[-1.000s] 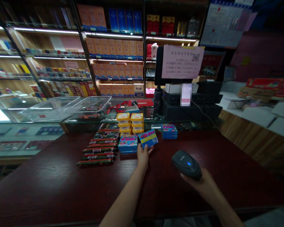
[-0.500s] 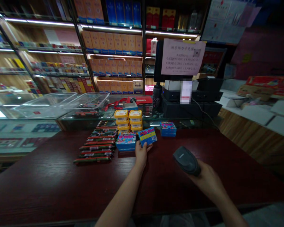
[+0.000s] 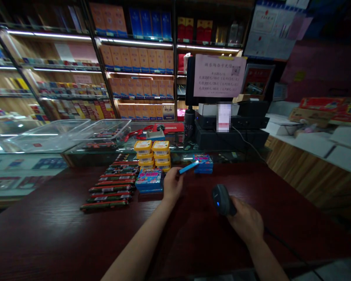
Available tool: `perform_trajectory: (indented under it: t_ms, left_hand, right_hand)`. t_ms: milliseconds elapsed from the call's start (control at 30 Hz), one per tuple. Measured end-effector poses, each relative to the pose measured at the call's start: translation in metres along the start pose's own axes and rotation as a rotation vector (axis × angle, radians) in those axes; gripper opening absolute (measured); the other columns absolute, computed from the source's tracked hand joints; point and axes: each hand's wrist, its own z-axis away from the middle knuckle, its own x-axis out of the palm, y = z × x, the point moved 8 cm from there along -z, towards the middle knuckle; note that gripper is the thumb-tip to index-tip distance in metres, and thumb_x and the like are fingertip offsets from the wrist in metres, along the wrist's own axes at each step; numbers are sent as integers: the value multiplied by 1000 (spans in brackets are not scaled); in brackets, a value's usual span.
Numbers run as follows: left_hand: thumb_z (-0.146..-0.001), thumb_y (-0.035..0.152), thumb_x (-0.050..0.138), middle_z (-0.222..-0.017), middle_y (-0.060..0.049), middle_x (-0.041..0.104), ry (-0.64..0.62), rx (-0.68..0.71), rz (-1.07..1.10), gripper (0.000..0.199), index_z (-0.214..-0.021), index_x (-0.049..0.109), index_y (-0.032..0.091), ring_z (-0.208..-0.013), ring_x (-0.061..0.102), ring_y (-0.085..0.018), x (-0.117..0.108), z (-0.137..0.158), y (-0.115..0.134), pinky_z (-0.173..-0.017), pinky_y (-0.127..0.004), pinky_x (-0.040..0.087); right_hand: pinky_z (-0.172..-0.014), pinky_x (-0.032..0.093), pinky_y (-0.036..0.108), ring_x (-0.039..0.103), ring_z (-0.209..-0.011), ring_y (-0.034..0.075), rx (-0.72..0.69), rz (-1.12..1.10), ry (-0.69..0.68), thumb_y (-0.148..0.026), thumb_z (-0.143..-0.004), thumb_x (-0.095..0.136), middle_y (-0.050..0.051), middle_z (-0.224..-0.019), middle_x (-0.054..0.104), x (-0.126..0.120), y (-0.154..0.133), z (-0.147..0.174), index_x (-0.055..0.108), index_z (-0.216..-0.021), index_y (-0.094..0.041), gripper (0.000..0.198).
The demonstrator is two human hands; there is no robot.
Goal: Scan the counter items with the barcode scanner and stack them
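My left hand is closed on one end of a flat blue packet, seen almost edge-on above the counter. Just left of that hand lies a stack of blue and pink packets. A second, smaller stack of the same packets sits behind the held one, to the right. My right hand grips a dark barcode scanner, on which a small blue light shows. Yellow-lidded tubs stand piled behind the left stack. A row of dark, red-edged stick packets lies at the left.
The dark red wooden counter runs under both hands. At its back stand a monitor with a paper notice, a black cash drawer and a black bottle. Clear plastic trays rest on the glass case. The scanner's cable trails right.
My left hand has turned the packet from face-up to nearly edge-on and moved it slightly right toward the small stack. The scanner has tilted, and its blue light now shows. The view has shifted slightly.
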Motion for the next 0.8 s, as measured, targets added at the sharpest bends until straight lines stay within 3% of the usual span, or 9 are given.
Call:
perform_trajectory:
  t_ms: [200, 400, 567, 700, 800]
  left_hand:
    - [-85, 20, 48, -89, -6, 60, -240, 339, -499, 20, -97, 63, 22, -90, 51, -21, 48, -37, 38, -78, -32, 42]
    - [-88, 24, 48, -89, -9, 60, -311, 458, -613, 19, -84, 66, 22, -91, 49, -24, 105, -48, 44, -77, -37, 38]
    - [-80, 22, 61, -93, -7, 61, -324, 309, -467, 13, -90, 70, 25, -95, 51, -23, 124, -48, 25, -82, -38, 40]
    - [-74, 22, 68, -109, -7, 59, -136, 84, -337, 28, -102, 68, 23, -104, 51, -24, 104, -51, -1, -90, -39, 42]
    - [-74, 19, 67, -98, -8, 59, -34, -109, -197, 22, -96, 69, 17, -93, 56, -21, 92, -51, -26, -85, -35, 46]
  right_hand:
    - [-63, 42, 29, 65, -72, 19, -47, -71, 53, -23, -79, 49, 5, -87, 71, -1, 0, 2, 62, -98, -20, 23]
    - [-65, 42, 30, 66, -74, 20, -5, -97, 41, -23, -79, 50, 4, -88, 71, 0, 5, -1, 62, -99, -21, 24]
    - [-66, 42, 29, 65, -75, 20, 19, -118, 4, -22, -79, 51, 3, -88, 70, 1, 7, -2, 62, -98, -22, 22]
    - [-69, 42, 30, 65, -78, 20, 15, -135, -15, -21, -80, 51, 3, -90, 70, 3, 7, -2, 61, -100, -22, 22]
    - [-68, 42, 30, 65, -77, 20, 23, -128, -18, -21, -79, 52, 3, -89, 70, 3, 9, -2, 61, -99, -22, 22]
